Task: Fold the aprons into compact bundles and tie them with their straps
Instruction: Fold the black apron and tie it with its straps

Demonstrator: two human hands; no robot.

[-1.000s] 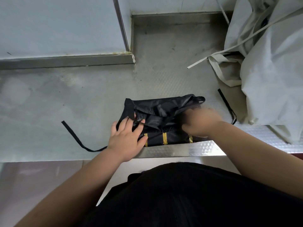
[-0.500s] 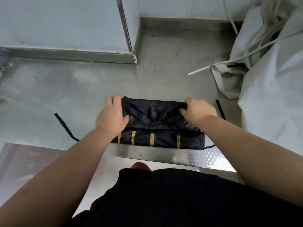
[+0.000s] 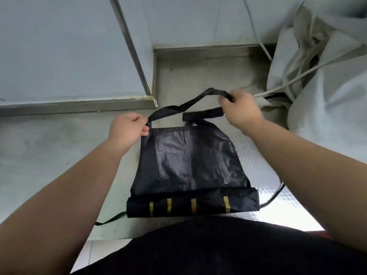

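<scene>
Both hands are closed on the neck strap [image 3: 188, 104] of the black apron [image 3: 190, 159]: L hand [image 3: 128, 129] pinches it at the bib's far-left corner, R hand [image 3: 242, 112] grips the loop further right, held up. Apron lies flat on the steel counter [image 3: 49, 155] just in front of me, near edge rolled. To do this well, I reckon: lay the loop onto the bib w/o twists, edges square. Waist ties [image 3: 111, 219] trail out both sides; white aprons [image 3: 327, 108] heaped far right.

Plain black matte fabric top [image 3: 208, 251] fills bottom centre of frame. Forearms bare up to frame edges, lower L & R. Left hand [image 3: 127, 128] & right hand [image 3: 241, 113] bare.
</scene>
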